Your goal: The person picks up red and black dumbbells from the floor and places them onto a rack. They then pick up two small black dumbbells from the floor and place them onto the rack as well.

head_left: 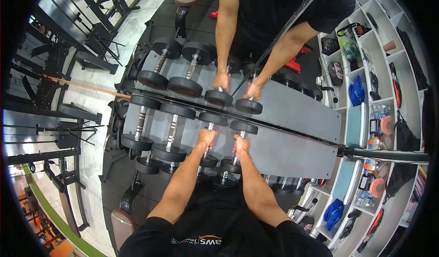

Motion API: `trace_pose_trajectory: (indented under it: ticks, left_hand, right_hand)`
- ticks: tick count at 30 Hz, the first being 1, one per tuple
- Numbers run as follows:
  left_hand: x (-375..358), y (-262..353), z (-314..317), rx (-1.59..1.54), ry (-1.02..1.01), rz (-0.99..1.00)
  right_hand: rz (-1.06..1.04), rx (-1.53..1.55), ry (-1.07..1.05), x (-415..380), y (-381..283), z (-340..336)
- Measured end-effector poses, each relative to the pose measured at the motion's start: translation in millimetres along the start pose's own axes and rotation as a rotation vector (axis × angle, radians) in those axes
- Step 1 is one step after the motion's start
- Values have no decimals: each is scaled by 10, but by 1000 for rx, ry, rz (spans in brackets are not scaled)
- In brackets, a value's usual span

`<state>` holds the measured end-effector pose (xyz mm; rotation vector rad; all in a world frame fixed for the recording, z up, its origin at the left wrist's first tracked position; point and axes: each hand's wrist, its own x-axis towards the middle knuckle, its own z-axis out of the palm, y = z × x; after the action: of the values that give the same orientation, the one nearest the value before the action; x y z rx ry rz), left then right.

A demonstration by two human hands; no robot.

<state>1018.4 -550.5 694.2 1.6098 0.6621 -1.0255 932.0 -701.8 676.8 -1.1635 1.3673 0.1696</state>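
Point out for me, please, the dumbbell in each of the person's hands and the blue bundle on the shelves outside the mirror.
Left dumbbell (213, 118): head view, its far weight.
Right dumbbell (244, 127): head view, its far weight.
Blue bundle (334, 214): head view, middle of its visible side.

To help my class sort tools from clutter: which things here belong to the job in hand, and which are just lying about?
In use:
- dumbbell in the left hand
- dumbbell in the right hand

Lying about:
- unheld dumbbell nearest the left hand
- leftmost dumbbell on the grey rack
- blue bag in the shelving
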Motion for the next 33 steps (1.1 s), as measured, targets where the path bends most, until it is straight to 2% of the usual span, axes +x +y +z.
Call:
trace_pose_trajectory:
  ticks: [7, 20, 33]
  left_hand:
    - [-43, 4, 24, -22, 10, 24]
    - [-93, -57, -118, -156, -188, 17]
    - [-996, -317, -231, -416, -275, 109]
  right_hand:
    - [-9, -80, 79, 36, 0, 58]
    - [-37, -83, 117, -17, -15, 29]
    - [-42, -24, 61, 60, 24, 5]
